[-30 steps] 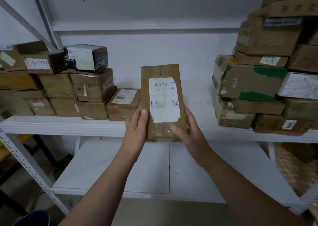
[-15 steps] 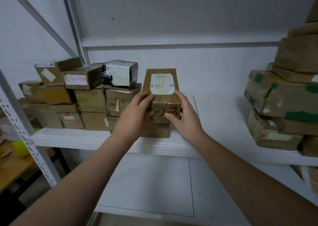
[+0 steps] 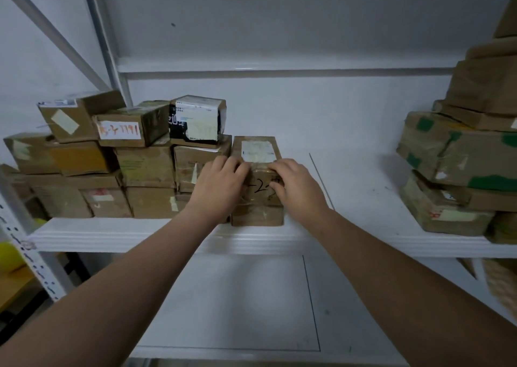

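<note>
- left hand (image 3: 221, 182) and right hand (image 3: 296, 185) clasp the parcel (image 3: 256, 145) by its near edge, likely steadying it
- it sits atop a box (image 3: 257, 217), snug beside the stack (image 3: 145, 168) — likely saving room

Handwriting (image 3: 261, 188) on parcel (image 3: 257, 214): partly hidden under right hand (image 3: 298, 189).
Top label (image 3: 257, 150): print too blurred to read.
Stack (image 3: 458, 154), right of frame: cut off by edge.
Yellow object (image 3: 8, 255), lower left: cropped, unidentifiable.
</note>
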`<state>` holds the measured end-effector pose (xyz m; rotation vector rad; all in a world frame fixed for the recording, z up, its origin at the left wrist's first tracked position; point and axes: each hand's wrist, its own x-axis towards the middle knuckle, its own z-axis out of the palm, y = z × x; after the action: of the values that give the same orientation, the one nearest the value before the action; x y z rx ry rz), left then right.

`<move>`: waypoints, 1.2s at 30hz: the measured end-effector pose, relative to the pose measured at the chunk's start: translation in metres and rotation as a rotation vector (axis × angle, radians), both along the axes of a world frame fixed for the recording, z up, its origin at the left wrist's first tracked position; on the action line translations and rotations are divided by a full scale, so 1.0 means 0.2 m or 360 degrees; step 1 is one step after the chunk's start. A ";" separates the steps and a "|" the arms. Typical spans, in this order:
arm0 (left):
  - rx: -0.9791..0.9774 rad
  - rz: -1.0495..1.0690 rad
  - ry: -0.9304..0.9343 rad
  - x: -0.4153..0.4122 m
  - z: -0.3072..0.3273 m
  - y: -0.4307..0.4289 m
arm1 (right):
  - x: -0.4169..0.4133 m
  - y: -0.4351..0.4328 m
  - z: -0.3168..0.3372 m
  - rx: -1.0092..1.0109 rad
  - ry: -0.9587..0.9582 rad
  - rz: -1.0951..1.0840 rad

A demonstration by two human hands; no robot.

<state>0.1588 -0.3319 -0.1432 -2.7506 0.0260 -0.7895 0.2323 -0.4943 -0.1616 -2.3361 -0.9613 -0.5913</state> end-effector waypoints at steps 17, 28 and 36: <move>0.0181 -0.0228 -0.0047 0.09 0.29 -0.13 | 0.01 -0.40 0.29 -0.0349 -0.0119 -0.0252; 0.0219 -0.0746 -0.0246 0.35 0.72 -0.81 | -0.09 -1.16 0.84 -0.0540 -0.0628 -0.0831; 0.0070 -0.1069 -0.0437 0.53 0.96 -1.52 | -0.01 -1.79 1.06 -0.0512 -0.0813 -0.1258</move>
<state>0.2654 -0.6365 0.0495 -2.5601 0.9313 -1.2958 0.2310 -0.8517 0.0497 -2.9057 -0.2792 -1.4858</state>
